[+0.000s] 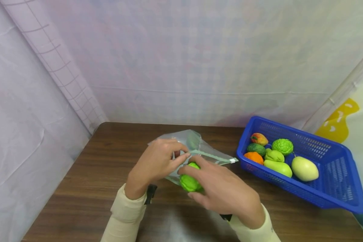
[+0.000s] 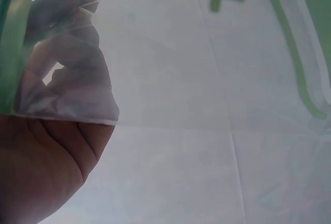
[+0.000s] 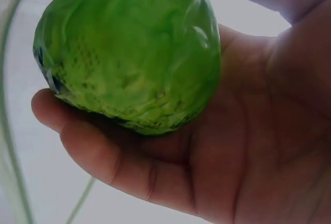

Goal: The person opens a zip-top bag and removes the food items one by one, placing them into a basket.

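Note:
My left hand (image 1: 158, 158) pinches the mouth of a clear zip bag (image 1: 179, 136) with a green strip and a white slider (image 1: 232, 160). In the left wrist view the bag (image 2: 155, 53) covers the fingers, which show through it. My right hand (image 1: 224, 188) holds a small green cabbage (image 1: 190, 181) at the bag's opening, fingers over its top and thumb at its near side. The right wrist view shows the cabbage (image 3: 129, 53) between curled fingers and palm. A blurred green shape (image 1: 193, 139) shows through the bag's far part.
A blue basket (image 1: 290, 129) stands right of the bag, holding another green cabbage (image 1: 282, 146), an orange (image 1: 254, 157), a pale yellow pear (image 1: 305, 168) and several other fruits and vegetables. The brown wooden table (image 1: 87, 174) ends at hanging pale sheets (image 1: 181, 84) behind and left.

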A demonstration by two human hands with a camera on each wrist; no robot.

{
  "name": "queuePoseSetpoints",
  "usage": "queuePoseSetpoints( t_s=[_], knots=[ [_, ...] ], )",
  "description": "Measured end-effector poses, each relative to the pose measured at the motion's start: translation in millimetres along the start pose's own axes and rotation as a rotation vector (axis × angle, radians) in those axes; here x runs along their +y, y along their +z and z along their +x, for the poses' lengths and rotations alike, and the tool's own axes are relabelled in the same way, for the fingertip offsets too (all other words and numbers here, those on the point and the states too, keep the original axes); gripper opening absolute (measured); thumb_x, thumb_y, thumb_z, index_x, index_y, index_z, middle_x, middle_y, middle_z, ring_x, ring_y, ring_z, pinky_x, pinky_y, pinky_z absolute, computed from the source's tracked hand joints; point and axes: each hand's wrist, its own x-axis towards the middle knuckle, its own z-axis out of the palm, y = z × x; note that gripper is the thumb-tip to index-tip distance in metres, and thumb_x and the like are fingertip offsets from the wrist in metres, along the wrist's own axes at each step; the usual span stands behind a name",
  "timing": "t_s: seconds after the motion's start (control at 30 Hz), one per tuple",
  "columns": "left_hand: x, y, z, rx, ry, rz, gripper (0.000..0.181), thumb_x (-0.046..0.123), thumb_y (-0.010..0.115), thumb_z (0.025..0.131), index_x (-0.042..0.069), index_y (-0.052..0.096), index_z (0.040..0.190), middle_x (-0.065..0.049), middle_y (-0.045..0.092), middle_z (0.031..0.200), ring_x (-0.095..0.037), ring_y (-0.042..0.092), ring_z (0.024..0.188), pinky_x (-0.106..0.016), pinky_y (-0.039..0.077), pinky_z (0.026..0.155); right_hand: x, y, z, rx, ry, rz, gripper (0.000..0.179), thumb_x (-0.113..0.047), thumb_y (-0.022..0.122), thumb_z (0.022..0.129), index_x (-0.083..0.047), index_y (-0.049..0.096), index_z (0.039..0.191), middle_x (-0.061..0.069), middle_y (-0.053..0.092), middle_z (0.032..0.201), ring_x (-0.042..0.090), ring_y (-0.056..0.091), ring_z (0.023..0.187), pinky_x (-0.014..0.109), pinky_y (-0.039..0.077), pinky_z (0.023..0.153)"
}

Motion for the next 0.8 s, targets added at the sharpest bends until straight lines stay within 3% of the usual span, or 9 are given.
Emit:
queuePoseSetpoints(
  t_s=[0.27, 0.47, 0.63, 0.8],
  knots=[
    [0.4, -0.9, -1.2, -0.01, -0.004, 0.012, 0.008, 0.022, 0.072, 0.093, 0.016, 0.079, 0.093, 0.009, 0.062, 0.071, -0.003, 0.051, 0.061, -0.018, 0.042, 0.056, -5, -15, -18.7, 0.067, -0.008, -0.004, 0.052, -0.038, 0.078, 0.085, -0.039, 0.056, 0.132, -0.014, 0.049, 0.127, 0.001, 0.052, 0.077, 0.022, 0.048, 0.069],
    [-1.6, 0.3, 0.8, 0.001, 0.01, 0.021, 0.007, 0.021, 0.073, 0.092, 0.017, 0.078, 0.091, 0.009, 0.061, 0.07, -0.004, 0.052, 0.061, -0.019, 0.042, 0.057, 2, -31, -39.3, 0.063, -0.013, -0.038, 0.056, -0.038, 0.079, 0.085, -0.041, 0.055, 0.134, -0.014, 0.049, 0.129, -0.001, 0.054, 0.084, 0.024, 0.052, 0.075],
    [-2.2, -0.5, 2.6, 0.011, 0.017, 0.023, 0.006, 0.02, 0.074, 0.091, 0.017, 0.079, 0.089, 0.009, 0.061, 0.07, -0.004, 0.052, 0.062, -0.02, 0.042, 0.059, 17, -55, -53.0, 0.112, -0.032, -0.145, 0.06, -0.037, 0.083, 0.08, -0.037, 0.056, 0.134, -0.007, 0.052, 0.129, 0.0, 0.056, 0.082, 0.026, 0.054, 0.072],
    [-1.7, 1.9, 1.8, -0.01, 0.014, 0.003, 0.007, 0.02, 0.073, 0.092, 0.016, 0.079, 0.09, 0.009, 0.063, 0.072, -0.004, 0.052, 0.063, -0.02, 0.043, 0.06, 35, -88, -69.6, 0.133, 0.024, -0.279, 0.068, -0.035, 0.085, 0.076, -0.036, 0.056, 0.137, -0.002, 0.052, 0.132, 0.008, 0.061, 0.079, 0.034, 0.053, 0.062]
  ],
)
